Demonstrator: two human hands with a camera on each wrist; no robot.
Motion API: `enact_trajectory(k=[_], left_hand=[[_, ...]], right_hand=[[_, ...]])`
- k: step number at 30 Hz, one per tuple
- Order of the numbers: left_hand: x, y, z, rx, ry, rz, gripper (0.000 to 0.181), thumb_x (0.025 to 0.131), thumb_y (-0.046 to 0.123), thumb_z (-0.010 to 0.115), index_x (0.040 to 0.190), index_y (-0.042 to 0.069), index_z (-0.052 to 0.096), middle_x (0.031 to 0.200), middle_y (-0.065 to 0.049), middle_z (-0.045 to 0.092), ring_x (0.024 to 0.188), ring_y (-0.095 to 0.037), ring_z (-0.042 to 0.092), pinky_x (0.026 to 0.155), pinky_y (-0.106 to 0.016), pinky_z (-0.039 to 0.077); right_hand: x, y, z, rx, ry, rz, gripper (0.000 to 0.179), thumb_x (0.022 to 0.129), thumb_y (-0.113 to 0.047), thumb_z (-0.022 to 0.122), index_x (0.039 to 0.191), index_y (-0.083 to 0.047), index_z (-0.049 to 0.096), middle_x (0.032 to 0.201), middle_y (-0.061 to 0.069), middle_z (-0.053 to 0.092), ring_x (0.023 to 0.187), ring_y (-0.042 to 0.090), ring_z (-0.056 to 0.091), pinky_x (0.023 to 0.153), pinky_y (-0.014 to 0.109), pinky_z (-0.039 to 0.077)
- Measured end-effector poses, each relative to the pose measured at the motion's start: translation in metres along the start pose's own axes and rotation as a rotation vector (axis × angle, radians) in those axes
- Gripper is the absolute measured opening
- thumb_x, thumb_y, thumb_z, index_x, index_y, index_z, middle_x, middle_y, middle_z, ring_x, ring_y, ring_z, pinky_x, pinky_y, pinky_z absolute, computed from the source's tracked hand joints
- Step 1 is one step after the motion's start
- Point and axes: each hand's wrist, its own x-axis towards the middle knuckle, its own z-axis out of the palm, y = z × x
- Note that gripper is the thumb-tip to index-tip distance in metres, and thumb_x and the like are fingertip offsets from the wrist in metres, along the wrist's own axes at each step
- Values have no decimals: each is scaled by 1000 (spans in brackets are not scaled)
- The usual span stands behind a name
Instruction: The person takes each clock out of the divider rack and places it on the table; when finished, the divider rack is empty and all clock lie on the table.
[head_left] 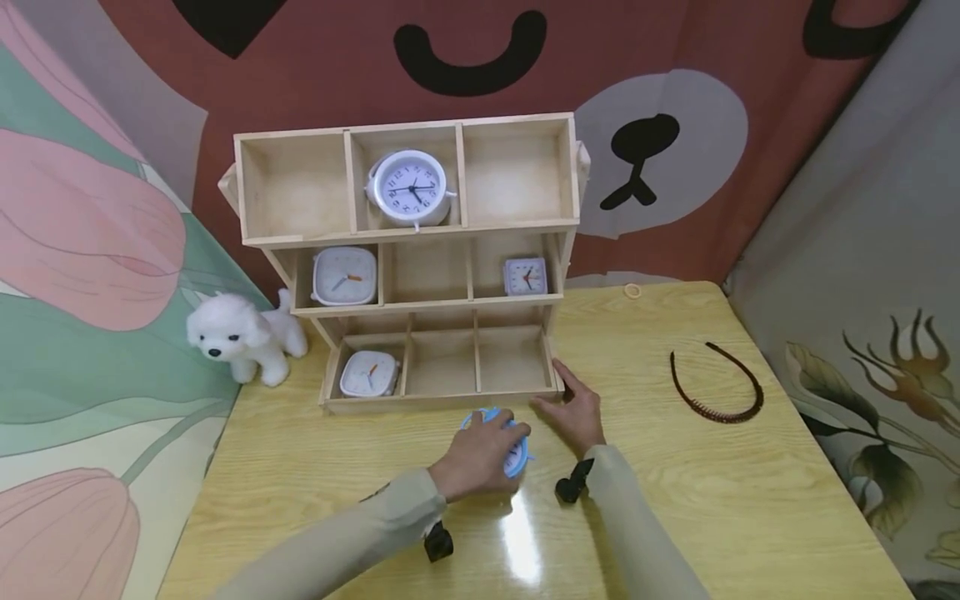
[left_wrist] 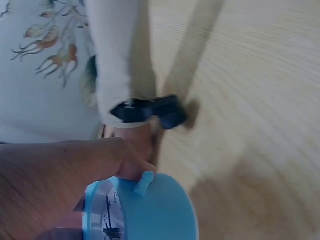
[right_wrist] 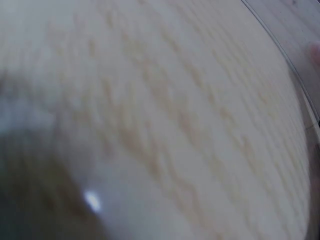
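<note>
Blue clock (left_wrist: 150, 210), left fingers (head_left: 513, 433) curled round it, right fingers (head_left: 570, 381) clamped on corner of shelf (head_left: 420, 307)

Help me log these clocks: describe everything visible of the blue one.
The blue clock has a round, plastic-looking case, a small peg and a pale, dark-marked dial, visible from above. The left hand grips it, partly covering it, in front of the wooden shelf. Whether it touches the table is unclear.

One clock (left_wrist: 162, 212) is bright blue, the shelf (head_left: 420, 402) pale beige — the table (head_left: 757, 508) yellow with wood grain.
</note>
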Motion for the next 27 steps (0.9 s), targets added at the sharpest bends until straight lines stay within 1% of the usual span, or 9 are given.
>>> enact_trajectory(k=[4,8,12,15,17,19,23,27], left_hand=[[4,0,19,4,-2,-14,62,68,38,83,123,27,57,120,0,55,104,-39,56,62,-41,56],[10,-1,29,6,-23,-27,64,67,38,84,124,27,57,121,0,54,105,-39,56,63,-42,56],[17,0,34,2,-18,-31,67,67,37,85,126,25,56,122,-2,55,108,-42,55,65,-44,57],[22,0,39,-22,-10,-38,69,66,37,85,128,24,56,121,-3,55,105,-40,56,65,-43,56],[25,0,41,-38,-19,-47,71,65,37,85,128,24,56,121,-4,55,103,-39,55,65,-42,55],[27,0,42,-41,-36,-50,72,65,38,85,128,24,55,121,-4,55,100,-36,56,66,-41,54],[32,-1,41,-26,-59,-40,72,64,38,86,128,26,55,123,-3,55,101,-34,56,68,-39,54],[35,-2,41,-17,-70,-28,74,63,36,86,129,27,55,123,-2,54,100,-33,56,66,-37,54]], right_hand=[[-1,0,1,12,-2,8,81,68,-26,88,140,-27,51,139,20,54,119,32,59,93,39,52],[-1,0,1,21,-14,5,81,69,-24,88,141,-26,50,140,20,53,121,33,58,94,39,51],[1,-2,1,15,2,-1,81,68,-24,88,140,-26,51,138,21,54,119,33,59,92,39,52],[1,-2,1,14,10,-16,80,68,-24,88,140,-25,52,137,21,55,118,33,60,91,39,52],[1,-3,1,18,4,-23,80,69,-25,88,140,-25,51,138,21,54,119,33,59,92,38,52],[1,-3,1,20,-5,-17,80,69,-25,87,140,-26,51,140,21,52,122,34,57,94,38,50],[1,-3,0,8,-7,8,80,69,-24,87,140,-29,50,142,19,50,124,33,56,95,37,50],[1,0,-1,-7,-7,20,81,69,-27,87,140,-31,49,143,19,50,124,32,56,96,38,50]])
